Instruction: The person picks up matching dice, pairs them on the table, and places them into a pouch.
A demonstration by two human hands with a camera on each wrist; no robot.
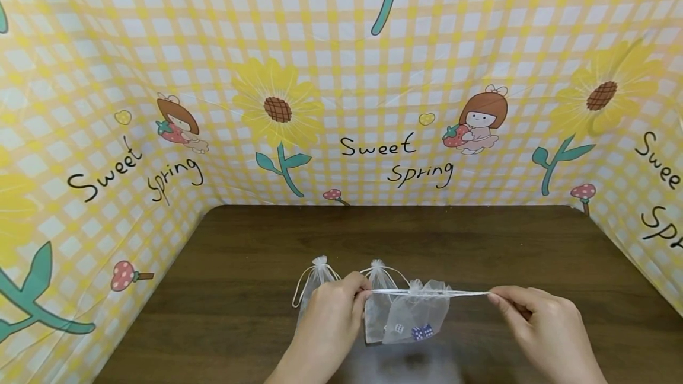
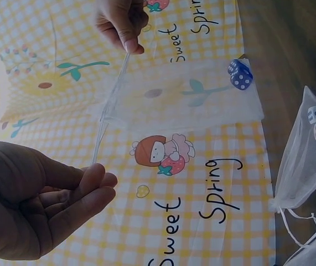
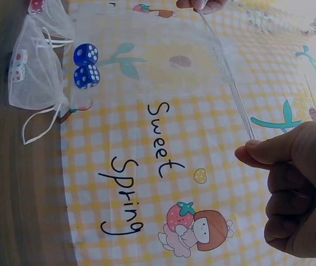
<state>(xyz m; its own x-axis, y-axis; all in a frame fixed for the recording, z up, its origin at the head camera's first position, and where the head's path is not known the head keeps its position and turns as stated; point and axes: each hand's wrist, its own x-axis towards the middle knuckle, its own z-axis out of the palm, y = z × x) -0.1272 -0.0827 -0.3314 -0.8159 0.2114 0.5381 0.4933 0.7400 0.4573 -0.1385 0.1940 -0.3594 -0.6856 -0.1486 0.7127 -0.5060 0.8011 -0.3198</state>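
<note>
A white sheer organza drawstring bag point(image 1: 421, 313) hangs between my hands, its top gathered into folds. Two blue dice point(image 2: 239, 75) with white dots sit at its bottom. On the left side my left hand point(image 1: 333, 313) pinches one end of the white drawstring point(image 1: 464, 294) between thumb and fingers. My right hand point(image 1: 549, 322) pinches the other end, and the cord runs taut and nearly level between them. Behind the hanging bag stands a second organza bag point(image 2: 307, 155) holding white dice point(image 3: 18, 65), cinched at its neck.
A third cinched organza bag point(image 1: 319, 271) is on the dark wooden table point(image 1: 256, 236), partly hidden behind my left hand. Something red with white dots point(image 3: 37, 5) shows in it. A yellow checked cloth point(image 1: 368, 88) printed with flowers rises along the table's back and sides.
</note>
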